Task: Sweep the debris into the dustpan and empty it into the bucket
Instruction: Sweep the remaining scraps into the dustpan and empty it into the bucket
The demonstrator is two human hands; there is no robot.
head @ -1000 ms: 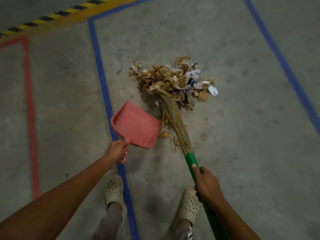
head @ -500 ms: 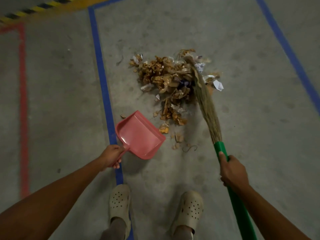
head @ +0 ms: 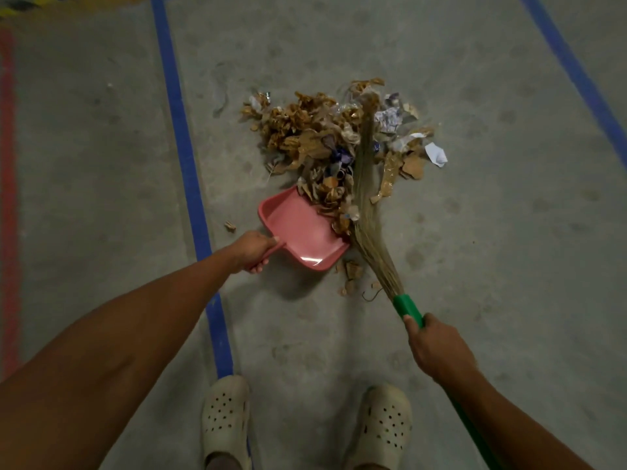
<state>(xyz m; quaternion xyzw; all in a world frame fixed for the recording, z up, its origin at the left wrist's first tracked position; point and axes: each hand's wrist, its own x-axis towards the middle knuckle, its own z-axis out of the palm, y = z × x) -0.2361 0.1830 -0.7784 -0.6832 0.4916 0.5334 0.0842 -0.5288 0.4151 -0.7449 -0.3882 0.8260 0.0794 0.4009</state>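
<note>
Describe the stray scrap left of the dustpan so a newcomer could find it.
Find the blue line on the left. Between it and the pink dustpan lies a small brown scrap. Unlike the other debris, it sits alone on the pan's left side.

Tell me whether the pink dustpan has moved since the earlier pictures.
Yes. The dustpan has moved away from the blue floor line, which its corner nearly touched before, and forward until its mouth meets the debris pile.
</note>
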